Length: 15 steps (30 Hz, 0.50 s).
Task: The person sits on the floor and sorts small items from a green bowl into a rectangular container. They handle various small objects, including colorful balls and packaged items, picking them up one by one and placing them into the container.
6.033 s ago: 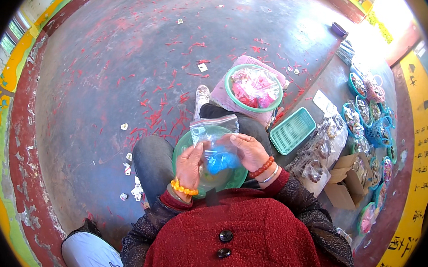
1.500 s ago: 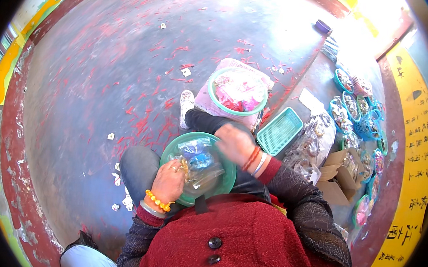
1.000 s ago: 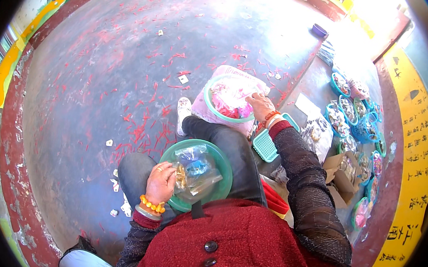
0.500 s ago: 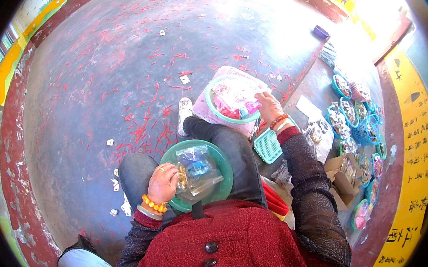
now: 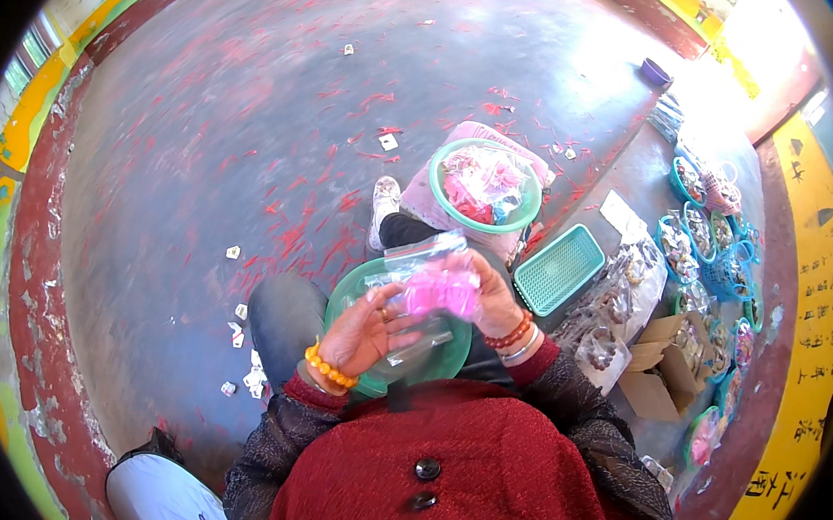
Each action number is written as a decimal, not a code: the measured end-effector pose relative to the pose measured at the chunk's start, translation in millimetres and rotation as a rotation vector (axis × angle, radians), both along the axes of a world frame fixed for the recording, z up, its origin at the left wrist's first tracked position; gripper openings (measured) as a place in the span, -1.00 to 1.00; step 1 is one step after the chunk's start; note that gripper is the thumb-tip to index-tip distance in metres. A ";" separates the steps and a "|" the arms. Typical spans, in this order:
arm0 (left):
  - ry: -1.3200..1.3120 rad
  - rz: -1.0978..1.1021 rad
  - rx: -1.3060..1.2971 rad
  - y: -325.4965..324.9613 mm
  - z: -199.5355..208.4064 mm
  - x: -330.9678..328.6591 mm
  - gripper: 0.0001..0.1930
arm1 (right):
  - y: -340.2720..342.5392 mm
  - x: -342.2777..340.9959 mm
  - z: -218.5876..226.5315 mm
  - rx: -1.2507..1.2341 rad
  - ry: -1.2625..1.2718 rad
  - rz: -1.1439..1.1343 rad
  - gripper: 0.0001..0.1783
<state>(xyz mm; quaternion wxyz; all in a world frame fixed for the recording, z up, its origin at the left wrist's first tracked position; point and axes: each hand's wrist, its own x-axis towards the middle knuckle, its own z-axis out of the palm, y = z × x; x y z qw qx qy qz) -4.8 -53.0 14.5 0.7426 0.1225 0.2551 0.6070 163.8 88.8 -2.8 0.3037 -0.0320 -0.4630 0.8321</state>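
My right hand (image 5: 500, 306) is closed on a clear plastic bag with bright pink contents (image 5: 441, 292), held up over my lap. Palm up with its fingers apart, my left hand (image 5: 361, 337) is beside the bag's left side. Whether its fingertips touch the bag I cannot tell. Below both hands a green plastic basin (image 5: 450, 361) rests on my lap, partly covered by them, with clear plastic bags in it. Beyond my knees a pale green basin (image 5: 531, 213) holds clear bags of pink, red and white items, and stands on a pink patterned support (image 5: 417, 198).
To the right lie an empty-looking green mesh basket (image 5: 561, 268), clear bags of small items (image 5: 616, 313) and an open cardboard box (image 5: 654, 381). Several filled blue baskets (image 5: 725, 272) line the right wall. Red scraps and white paper bits (image 5: 389, 142) litter the floor.
My right hand has come back from the far basin to above my lap, bringing the pink bag. My left hand has lifted from the lap basin and opened beside it.
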 end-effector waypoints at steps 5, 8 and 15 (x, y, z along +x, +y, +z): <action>-0.051 -0.012 -0.011 -0.2 10.9 11.0 -0.47 | -17.8 -6.4 -11.0 0.421 -0.266 -0.058 -0.54; -0.034 0.018 -0.027 -2.1 5.2 10.4 -0.49 | -9.2 -5.1 -6.4 0.795 -0.282 -0.022 -0.39; 0.204 0.274 -0.077 -3.8 -3.2 13.6 -0.43 | -13.2 3.7 17.8 0.401 -0.437 0.066 -0.33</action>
